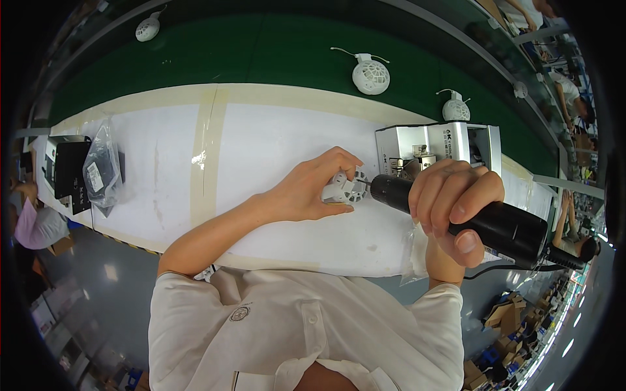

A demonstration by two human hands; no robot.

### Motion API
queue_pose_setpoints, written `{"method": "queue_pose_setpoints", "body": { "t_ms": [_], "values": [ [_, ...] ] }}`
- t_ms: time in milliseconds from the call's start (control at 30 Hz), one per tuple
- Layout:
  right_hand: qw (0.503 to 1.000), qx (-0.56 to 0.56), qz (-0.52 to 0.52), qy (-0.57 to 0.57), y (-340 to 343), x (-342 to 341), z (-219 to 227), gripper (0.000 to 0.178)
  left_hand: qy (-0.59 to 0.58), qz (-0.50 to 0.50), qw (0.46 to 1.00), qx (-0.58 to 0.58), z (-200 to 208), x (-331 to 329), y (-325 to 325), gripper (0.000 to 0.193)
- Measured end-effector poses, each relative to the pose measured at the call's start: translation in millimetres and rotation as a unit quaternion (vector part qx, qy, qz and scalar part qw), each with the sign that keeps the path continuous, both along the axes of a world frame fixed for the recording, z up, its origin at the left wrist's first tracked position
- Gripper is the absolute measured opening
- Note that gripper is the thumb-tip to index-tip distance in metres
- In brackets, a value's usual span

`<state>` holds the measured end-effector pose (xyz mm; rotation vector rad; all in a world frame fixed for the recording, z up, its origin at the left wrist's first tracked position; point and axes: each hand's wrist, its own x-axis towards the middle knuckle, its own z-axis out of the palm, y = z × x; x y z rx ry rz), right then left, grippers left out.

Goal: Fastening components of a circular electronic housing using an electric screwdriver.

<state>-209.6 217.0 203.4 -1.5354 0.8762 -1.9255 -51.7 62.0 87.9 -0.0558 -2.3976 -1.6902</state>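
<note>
Part [340,189], small and white with a slotted round end, sits pinched in the left hand [309,187]; right of that grip, the right hand [450,203] clasps a black electric screwdriver [510,231]. Pinching digits cover its edges; bit [364,182] contact is unclear.

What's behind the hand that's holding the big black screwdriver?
Behind the right hand, which grips the black electric screwdriver, is a silver metal machine with a small metal mechanism. The hand covers part of its near side, so what's there can't be seen.
</note>
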Motion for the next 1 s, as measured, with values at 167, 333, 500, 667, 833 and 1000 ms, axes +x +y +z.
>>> {"method": "queue_pose_setpoints", "body": {
  "t_ms": [167,333,500,667,833,1000],
  "values": [
    [1.0,0.004,-0.008,-0.002,-5.5,3.3,-4.4,0.021,-0.014,-0.004,1.0,0.007,1.3,1.8,-4.6,0.05],
    [1.0,0.011,-0.017,-0.014,-7.9,5.6,-8.7,0.02,-0.014,-0.009,1.0,0.014,1.0,2.5,-5.4,0.049],
    [1.0,0.003,0.014,-0.01,-11.6,3.2,-7.6,0.019,-0.04,-0.027,0.998,0.045,5.2,5.4,-9.1,0.05],
    [0.995,-0.038,0.078,-0.052,-6.9,-2.7,5.5,0.02,-0.192,-0.174,0.965,-0.042,34.6,37.2,-53.9,0.065],
    [0.996,-0.091,0.02,-0.011,23.0,-30.8,29.3,0.027,-0.277,-0.338,0.898,0.058,90.4,89.6,-123.8,0.052],
    [0.996,-0.082,-0.02,-0.01,29.2,-31.7,30.4,0.026,-0.084,0.079,0.865,-0.488,120.5,36.9,-101.9,0.046]
  ]
}}
